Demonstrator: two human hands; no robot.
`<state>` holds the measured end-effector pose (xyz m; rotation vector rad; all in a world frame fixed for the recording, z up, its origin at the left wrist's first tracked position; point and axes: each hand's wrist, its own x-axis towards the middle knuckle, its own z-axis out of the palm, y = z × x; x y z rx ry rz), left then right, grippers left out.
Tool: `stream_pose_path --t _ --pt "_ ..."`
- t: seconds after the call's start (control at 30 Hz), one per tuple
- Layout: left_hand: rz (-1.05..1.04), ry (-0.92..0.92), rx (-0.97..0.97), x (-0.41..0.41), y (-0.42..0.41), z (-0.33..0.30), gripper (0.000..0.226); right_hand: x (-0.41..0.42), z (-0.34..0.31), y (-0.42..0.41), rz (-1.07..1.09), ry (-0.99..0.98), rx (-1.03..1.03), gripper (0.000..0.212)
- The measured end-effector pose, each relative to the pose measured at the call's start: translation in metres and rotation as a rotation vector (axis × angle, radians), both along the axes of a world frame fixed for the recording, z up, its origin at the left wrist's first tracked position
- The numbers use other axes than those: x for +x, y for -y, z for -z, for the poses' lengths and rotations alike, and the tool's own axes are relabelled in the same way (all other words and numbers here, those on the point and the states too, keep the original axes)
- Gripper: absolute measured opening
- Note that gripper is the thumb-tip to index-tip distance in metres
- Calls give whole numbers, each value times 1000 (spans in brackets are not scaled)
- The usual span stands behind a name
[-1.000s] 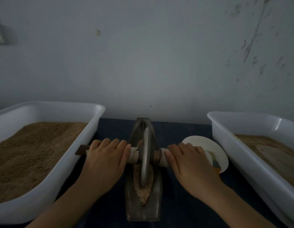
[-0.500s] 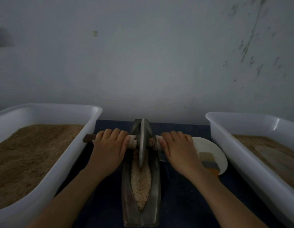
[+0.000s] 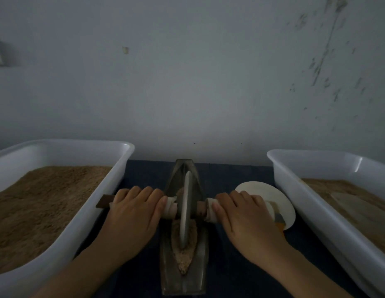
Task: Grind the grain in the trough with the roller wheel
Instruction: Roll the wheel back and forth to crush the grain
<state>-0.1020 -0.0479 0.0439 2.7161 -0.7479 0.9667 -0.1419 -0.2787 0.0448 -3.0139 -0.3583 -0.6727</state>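
— Hands first: what do they do in the head view?

— Left hand (image 3: pixel 133 214) lies palm-down over the left end of the axle handle (image 3: pixel 104 201), its fingers side by side and curled over the top of the bar. Right hand (image 3: pixel 243 220) does the same on the right end, fingers close together and bent over the cloth-wrapped part. How the thumbs sit, I cannot tell; they are under the bar.

— And the wheel?

— Roller wheel (image 3: pixel 185 209) stands upright on its edge between the two hands, in the middle stretch of the metal trough (image 3: pixel 183 280), which runs lengthwise away from the person on the dark tabletop (image 3: pixel 230 173).

— Grain?

— Grain (image 3: pixel 184 252) lies in the trough's groove, mostly on the near side of the wheel, with a little showing beyond it.

— Anything beside it?

— White tub (image 3: pixel 64 147) of brown meal on the left, a second white tub (image 3: pixel 316 160) on the right, and a round white dish (image 3: pixel 260 188) just behind the right hand. Grey wall (image 3: pixel 187 82) behind.
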Motion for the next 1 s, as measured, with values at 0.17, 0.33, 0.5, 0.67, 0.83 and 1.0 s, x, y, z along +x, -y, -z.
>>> stream_pose_path --t 0.17,0.33,0.5,0.67,0.83,1.0 --pt "-8 18 -8 -8 -1 1 39 -4 -4 -1 -8 -10 -15 59" --pt "-49 40 -39 10 8 7 39 24 6 4 -15 16 45 62" --pt "-76 -26 -40 39 16 6 42 61 14 6 33 101 76 46" --pt "-2 -52 -84 53 13 3 46 72 13 6 53 109 55 40" --pt "-23 -170 44 44 9 -4 36 51 1 10 -7 -63 45 40" --pt "-15 -284 247 30 5 -16 32 26 -21 13 -72 -373 47 33"
